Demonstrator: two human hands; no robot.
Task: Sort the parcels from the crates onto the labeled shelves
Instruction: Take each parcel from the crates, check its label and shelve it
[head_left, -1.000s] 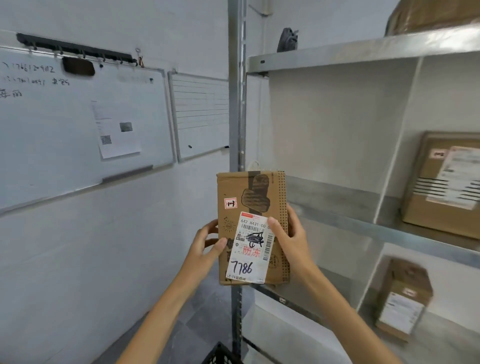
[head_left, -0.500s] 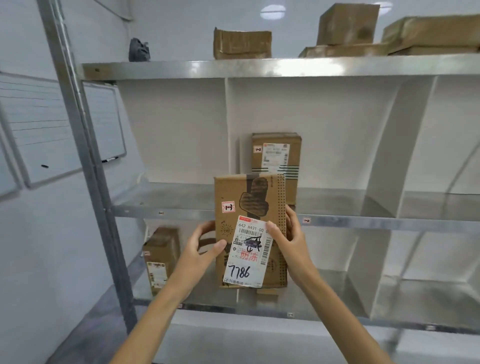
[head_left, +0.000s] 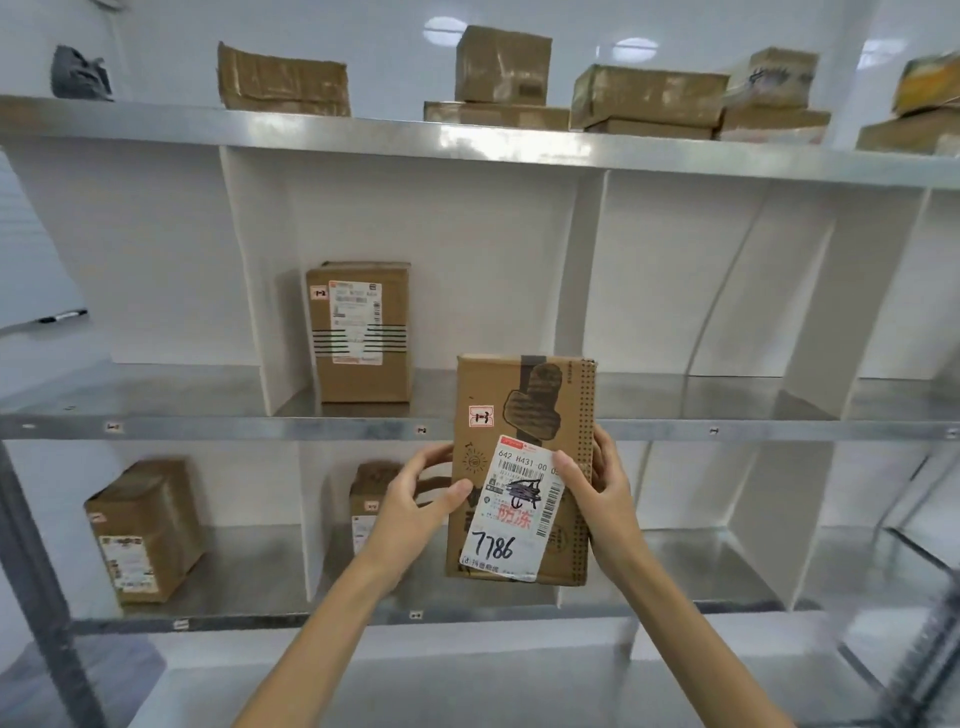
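Steel shelving (head_left: 519, 428), parcel (head_left: 540, 410) labelled "7786", "642 H431"

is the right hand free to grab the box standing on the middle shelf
Probably not yet: the right hand grips the held parcel with the left hand, though the box itself stands unobstructed.

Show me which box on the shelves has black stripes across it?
The upright cardboard parcel standing on the middle shelf, left of the held parcel. Only it has black horizontal lines across its front.
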